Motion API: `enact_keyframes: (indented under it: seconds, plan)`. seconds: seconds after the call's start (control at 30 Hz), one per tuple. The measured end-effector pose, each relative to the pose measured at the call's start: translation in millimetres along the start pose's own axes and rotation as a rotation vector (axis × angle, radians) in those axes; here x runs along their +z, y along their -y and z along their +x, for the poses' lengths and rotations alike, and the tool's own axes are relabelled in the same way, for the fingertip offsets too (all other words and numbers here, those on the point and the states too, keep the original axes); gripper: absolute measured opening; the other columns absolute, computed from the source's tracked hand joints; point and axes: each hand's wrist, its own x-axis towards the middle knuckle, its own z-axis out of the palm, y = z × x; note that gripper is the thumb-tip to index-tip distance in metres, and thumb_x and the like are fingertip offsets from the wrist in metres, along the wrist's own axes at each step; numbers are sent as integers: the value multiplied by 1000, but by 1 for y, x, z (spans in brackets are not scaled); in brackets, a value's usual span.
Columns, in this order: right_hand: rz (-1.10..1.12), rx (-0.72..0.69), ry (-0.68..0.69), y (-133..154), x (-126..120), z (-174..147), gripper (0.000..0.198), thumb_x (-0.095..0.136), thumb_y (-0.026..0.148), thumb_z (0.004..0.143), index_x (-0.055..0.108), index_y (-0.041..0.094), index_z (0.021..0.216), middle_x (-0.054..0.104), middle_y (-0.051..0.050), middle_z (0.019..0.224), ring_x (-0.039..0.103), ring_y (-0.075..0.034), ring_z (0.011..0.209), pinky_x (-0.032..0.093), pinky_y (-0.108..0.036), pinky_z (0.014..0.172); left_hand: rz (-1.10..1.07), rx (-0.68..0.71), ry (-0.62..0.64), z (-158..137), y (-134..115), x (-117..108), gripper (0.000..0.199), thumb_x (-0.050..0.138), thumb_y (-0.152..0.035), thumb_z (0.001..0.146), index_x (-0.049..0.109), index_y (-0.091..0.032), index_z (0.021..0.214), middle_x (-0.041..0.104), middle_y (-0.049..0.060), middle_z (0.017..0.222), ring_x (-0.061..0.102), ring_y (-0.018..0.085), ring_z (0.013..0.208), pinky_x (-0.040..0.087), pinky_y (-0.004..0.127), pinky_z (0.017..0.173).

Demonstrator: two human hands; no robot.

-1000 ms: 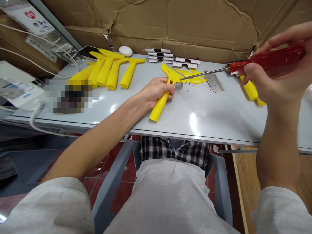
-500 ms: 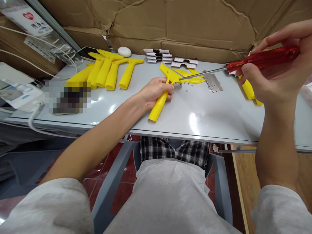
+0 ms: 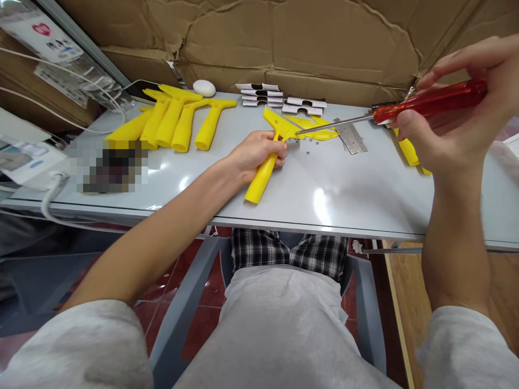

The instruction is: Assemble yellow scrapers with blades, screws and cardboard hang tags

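My left hand [image 3: 259,154] is wrapped round the neck of a yellow plastic scraper handle [image 3: 261,178], its wide head pointing away from me. My right hand [image 3: 458,119] holds a screwdriver [image 3: 433,102] by its clear red grip. The steel shaft slants down to the left, and its tip meets the right part of the scraper head. Several small screws or nuts [image 3: 308,152] lie beside the head. Just behind it are flat yellow pieces [image 3: 320,133], and to their right several thin metal blades [image 3: 351,137] overlap.
Several yellow handles [image 3: 206,129] lie at the left, near a white oval object [image 3: 204,88]. Folded white sleeves [image 3: 261,95] are stacked at the back against cardboard [image 3: 308,48]. More yellow pieces [image 3: 407,148] sit under my right hand. A white cable [image 3: 51,200] crosses the table's left edge.
The camera view has shifted slightly. My right hand has moved a little, with the grip turned slightly and the tip still on the scraper head. My left hand keeps its hold.
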Motion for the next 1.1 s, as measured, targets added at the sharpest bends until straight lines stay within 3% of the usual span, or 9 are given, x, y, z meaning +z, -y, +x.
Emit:
enact_keyframes:
  seconds: [0.1,0.27,0.43,0.6,0.7,0.83,0.97,1.1]
  plan:
    - [59,-2,-10,7,2,2,72,95,77,91,79,21,133,69,0,130,74,-1,96,58,-14,72,2,-2,-2,0,0,0,35,70,13,65,59,-18,74,66,2,78,55,9,60,44,20,52]
    - [-79,180,-4,40,3,8,49,94,63,97,82,23,124,72,0,122,77,-4,91,60,-15,63,7,-4,5,0,0,0,32,71,12,64,61,-18,74,66,3,79,55,9,60,44,20,53]
    - [-57,57,3,22,0,4,64,97,72,93,80,19,124,70,2,110,68,3,75,46,-7,57,11,-9,3,0,1,-1,33,71,11,64,61,-18,76,66,3,79,56,10,63,45,21,54]
    - [-51,75,-2,7,0,0,82,87,93,91,78,20,127,68,1,125,70,1,93,62,-15,76,8,3,18,1,1,-1,33,70,11,63,60,-18,73,66,3,79,54,9,61,43,21,53]
    - [9,77,-2,17,1,3,70,91,80,94,77,23,133,67,0,131,71,0,95,64,-14,74,6,4,17,2,2,-2,31,70,11,64,61,-17,74,67,4,80,54,9,59,44,22,53]
    - [11,107,-4,34,3,8,53,95,60,97,81,25,133,70,0,125,77,-3,95,59,-10,64,-10,-11,-3,1,1,-2,35,72,13,67,60,-18,77,67,3,81,55,9,60,44,21,53]
    - [-45,142,10,40,3,9,54,95,66,98,82,26,133,71,1,121,76,-2,92,55,-7,62,-10,-31,1,1,1,-1,39,74,15,69,59,-20,79,67,2,80,54,10,60,44,21,53]
    - [-35,45,-17,24,2,6,56,89,69,103,80,21,130,69,1,119,69,4,84,52,-6,66,-2,-12,16,1,1,-1,35,70,14,67,60,-19,77,67,2,78,54,9,58,44,21,52]
